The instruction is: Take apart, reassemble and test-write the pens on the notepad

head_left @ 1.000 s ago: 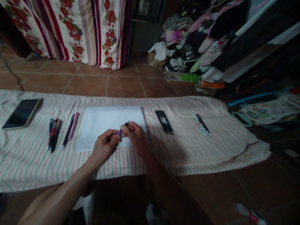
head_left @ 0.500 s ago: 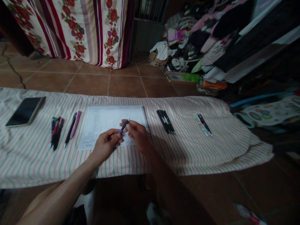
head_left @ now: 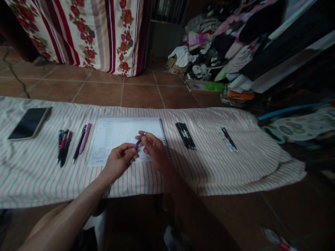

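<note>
L hand (head_left: 119, 161) pinches purple end of pen (head_left: 139, 140) betw thumb & fingers; R hand (head_left: 155, 149) curled, fingertips at barrel, can't tell if gripping. Pen held just above notebook (head_left: 123, 130); firm pinch, slow moves best. Striped cloth (head_left: 39, 174) carries pens (head_left: 185, 136) both sides, phone (head_left: 29, 123) far left.

Nothing legible: printed rows on the sheet (head_left: 112, 136) in the spiral pad (head_left: 164, 137) too small & blurry to read, same w/ marks on pens (head_left: 79, 144)
</note>
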Demonstrator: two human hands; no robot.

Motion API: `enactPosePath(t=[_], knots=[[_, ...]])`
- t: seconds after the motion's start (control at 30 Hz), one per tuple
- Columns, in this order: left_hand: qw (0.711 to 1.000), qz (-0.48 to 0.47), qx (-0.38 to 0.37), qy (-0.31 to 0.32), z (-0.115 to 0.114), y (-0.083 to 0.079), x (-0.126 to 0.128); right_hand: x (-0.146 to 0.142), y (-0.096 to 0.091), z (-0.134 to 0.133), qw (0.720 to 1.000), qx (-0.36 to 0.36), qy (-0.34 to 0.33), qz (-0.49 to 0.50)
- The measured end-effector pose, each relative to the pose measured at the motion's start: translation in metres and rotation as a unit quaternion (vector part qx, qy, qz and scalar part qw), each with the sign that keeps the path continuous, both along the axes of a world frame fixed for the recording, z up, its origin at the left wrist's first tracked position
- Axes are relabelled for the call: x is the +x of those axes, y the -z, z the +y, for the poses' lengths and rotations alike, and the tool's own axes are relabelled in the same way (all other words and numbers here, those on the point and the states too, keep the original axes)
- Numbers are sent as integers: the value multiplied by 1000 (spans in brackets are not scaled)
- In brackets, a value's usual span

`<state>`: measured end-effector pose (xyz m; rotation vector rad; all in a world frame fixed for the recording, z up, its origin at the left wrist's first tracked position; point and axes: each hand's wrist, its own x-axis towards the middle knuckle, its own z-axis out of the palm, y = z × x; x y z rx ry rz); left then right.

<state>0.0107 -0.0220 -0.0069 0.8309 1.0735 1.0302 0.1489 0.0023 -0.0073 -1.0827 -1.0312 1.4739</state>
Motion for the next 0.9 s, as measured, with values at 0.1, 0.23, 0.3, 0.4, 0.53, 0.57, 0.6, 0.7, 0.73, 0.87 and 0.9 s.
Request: enactPosePath(t=[0.1,0.23,0.3,0.4,0.53,0.57,0.6,0.7,0.73,0.87,0.9], knots=[[1000,9,9,4,0,-3,-1,4,0,-1,1000,5,-19,14],[1000,19,7,2,1,-3,-2,6,5,1,1000,-5,-22,7],[1000,20,6,-3,1,-2,-3,6,6,2,1000,3,-10,-1],[1000,23,8,-9,2,0,-2,3,8,3,999,13,13,-32],[1000,19,11,-8,2,0,-1,0,8,2,999,13,26,-40],[1000,17,12,-8,2,1,-1,0,7,2,999,14,19,-30],[1000,15,14,-8,2,1,-1,0,6,2,1000,17,10,-20],[1000,15,17,-6,2,2,-2,3,5,1,1000,20,-13,-3],[1000,16,17,-3,2,3,-2,5,5,1,1000,20,-17,-1],[1000,24,18,4,1,4,-3,7,8,2,1000,20,-17,-5],[1000,25,17,1,1,5,-3,6,8,3,1000,19,-10,-9]])
